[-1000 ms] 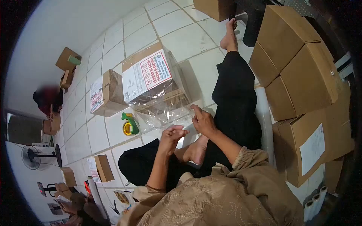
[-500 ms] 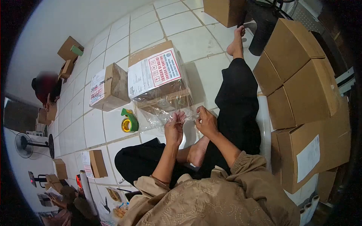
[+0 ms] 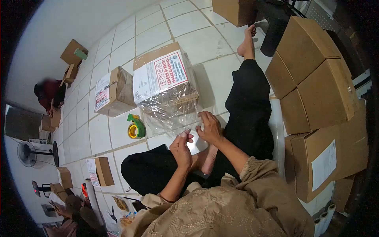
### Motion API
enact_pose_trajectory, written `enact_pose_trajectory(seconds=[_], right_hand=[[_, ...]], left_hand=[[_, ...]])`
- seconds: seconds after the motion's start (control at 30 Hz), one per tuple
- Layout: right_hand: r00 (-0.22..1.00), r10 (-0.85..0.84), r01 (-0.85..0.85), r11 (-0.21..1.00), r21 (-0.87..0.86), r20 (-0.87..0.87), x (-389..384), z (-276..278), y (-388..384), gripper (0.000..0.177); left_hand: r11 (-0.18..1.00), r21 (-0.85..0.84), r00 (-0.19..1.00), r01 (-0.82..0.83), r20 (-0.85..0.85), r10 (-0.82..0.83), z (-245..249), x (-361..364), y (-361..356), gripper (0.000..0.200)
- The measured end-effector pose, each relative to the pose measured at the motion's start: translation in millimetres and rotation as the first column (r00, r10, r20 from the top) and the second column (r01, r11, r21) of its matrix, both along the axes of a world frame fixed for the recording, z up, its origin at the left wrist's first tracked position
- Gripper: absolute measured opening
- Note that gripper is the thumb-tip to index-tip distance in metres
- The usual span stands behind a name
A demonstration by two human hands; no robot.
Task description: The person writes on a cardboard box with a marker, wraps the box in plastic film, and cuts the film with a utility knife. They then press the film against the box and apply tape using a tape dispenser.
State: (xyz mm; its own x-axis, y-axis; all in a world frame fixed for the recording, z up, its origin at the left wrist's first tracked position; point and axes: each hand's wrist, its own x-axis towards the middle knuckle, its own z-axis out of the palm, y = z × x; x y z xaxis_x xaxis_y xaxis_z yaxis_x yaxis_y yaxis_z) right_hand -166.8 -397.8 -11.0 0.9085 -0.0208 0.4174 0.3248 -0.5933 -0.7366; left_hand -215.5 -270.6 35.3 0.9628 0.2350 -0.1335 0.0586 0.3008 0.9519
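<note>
A cardboard box (image 3: 166,65) with a white and red printed label stands on the tiled floor before me. Clear plastic film (image 3: 167,114) hangs loosely from its near side. My left hand (image 3: 182,149) pinches the lower edge of that film. To its right, my right hand (image 3: 210,128) has its fingers bent at the film's right edge; its fingertips press on the plastic. A smaller labelled box (image 3: 118,93) sits left of the big one. Nearer to me, a green tape dispenser (image 3: 136,127) with yellow tape lies on the floor.
Large cardboard boxes (image 3: 316,87) are stacked at the right, beside a long roll of film (image 3: 277,134). Another labelled box (image 3: 103,172) lies at the lower left. A fan (image 3: 39,152) and two other people, one at far left (image 3: 49,93), are further off.
The film has been drawn tighter and looks more wrinkled over the box's near side. My right hand has shifted slightly left, and my left hand has moved a little down and left.
</note>
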Motion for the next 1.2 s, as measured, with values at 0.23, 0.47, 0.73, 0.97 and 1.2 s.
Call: enact_pose_trajectory(seconds=[0.23,0.47,0.73,0.97,1.2], right_hand=[[0.972,-0.049,0.039,0.998,0.047,0.231,-1.7,11.9,7.2,0.019],[0.954,-0.015,0.004,0.999,0.036,0.298,-14.2,20.5,-6.1,0.012],[0.988,0.100,-0.125,0.967,0.221,0.118,-20.0,24.0,0.2,0.018],[0.979,0.131,-0.140,0.989,0.043,0.158,-19.3,39.8,-4.1,0.023],[0.997,-0.041,0.050,0.988,-0.148,0.064,7.8,29.9,1.2,0.025]], left_hand=[[0.997,-0.073,0.998,0.027,-0.052,-0.031,8.2,-5.7,-7.4,0.027],[0.996,-0.067,0.998,0.055,-0.032,-0.058,10.6,-4.8,-6.6,0.027],[0.994,-0.043,0.995,0.097,0.022,-0.096,25.9,-5.8,-5.5,0.026],[0.883,0.398,0.967,0.250,-0.156,-0.203,-59.4,26.4,70.7,0.047],[0.921,0.351,0.959,-0.168,-0.159,0.235,-51.9,13.5,108.8,0.068]])
